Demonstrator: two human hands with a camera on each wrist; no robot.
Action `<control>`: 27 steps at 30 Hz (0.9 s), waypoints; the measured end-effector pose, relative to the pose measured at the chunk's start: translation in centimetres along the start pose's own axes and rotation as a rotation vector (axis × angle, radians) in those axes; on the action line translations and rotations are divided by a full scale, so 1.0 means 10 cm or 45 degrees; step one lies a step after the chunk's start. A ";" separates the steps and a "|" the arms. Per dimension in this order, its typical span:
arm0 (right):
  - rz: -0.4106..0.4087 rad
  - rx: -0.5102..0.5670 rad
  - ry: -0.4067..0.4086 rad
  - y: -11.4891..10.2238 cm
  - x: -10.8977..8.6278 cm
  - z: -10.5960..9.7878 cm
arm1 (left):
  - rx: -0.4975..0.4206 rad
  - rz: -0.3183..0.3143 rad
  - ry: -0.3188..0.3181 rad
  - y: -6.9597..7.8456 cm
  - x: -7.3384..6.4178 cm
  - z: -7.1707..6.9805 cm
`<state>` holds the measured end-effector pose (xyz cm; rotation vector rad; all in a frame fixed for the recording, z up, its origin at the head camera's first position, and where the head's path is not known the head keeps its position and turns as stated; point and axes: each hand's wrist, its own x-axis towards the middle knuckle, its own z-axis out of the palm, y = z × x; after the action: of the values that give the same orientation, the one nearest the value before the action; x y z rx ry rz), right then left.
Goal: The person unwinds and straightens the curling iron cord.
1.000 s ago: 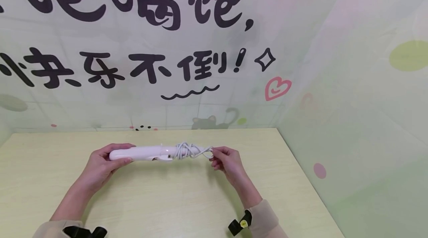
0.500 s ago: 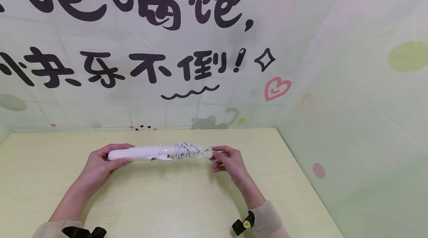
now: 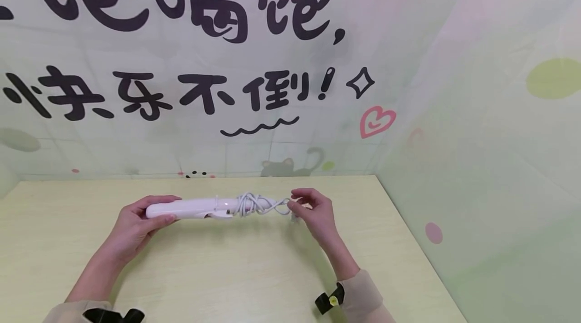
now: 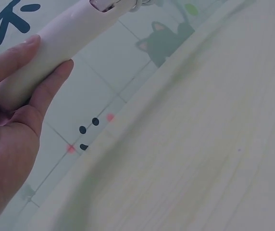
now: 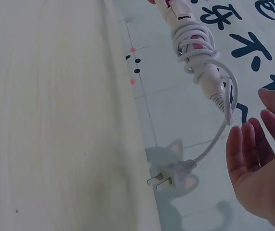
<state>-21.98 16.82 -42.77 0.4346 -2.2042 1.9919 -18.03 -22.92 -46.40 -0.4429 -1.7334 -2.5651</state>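
A white hair iron (image 3: 188, 208) is held level above the table, its rounded end to the left. My left hand (image 3: 132, 224) grips that end between thumb and fingers; the left wrist view shows the palm side of this hand (image 4: 15, 139) around the casing. A pale cord (image 5: 193, 43) is wound about the right part of the iron, and its two-pin plug (image 5: 178, 174) dangles freely. Beside the cord's loop is my right hand (image 3: 316, 214). In the right wrist view the fingers of this hand (image 5: 265, 173) are loosely bent, with nothing between them.
A pale wood-grain table (image 3: 218, 272) lies under both hands. Behind it rises a printed wall (image 3: 195, 144) with dark lettering and a cat drawing. Another wall (image 3: 499, 171) borders the table on the right.
My right hand has let go of the cord's end and spread its fingers a little. The plug hangs visible below the loop. My left hand keeps its grip on the iron.
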 end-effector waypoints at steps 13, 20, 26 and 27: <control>-0.051 -0.144 -0.356 0.08 0.12 0.06 | -0.055 0.007 -0.021 -0.01 -0.02 -0.03; 0.094 -0.142 -0.328 0.09 0.16 0.00 | -0.044 0.016 -0.020 0.01 -0.04 -0.05; 0.100 -0.160 -0.304 0.11 0.16 -0.05 | -0.031 0.019 -0.003 0.02 -0.04 -0.07; 0.099 -0.163 -0.302 0.11 0.16 -0.05 | -0.029 0.025 -0.004 0.02 -0.04 -0.07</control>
<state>-23.83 17.26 -43.27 0.6047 -2.5087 1.9089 -17.76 -23.68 -46.54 -0.4617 -1.6935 -2.5750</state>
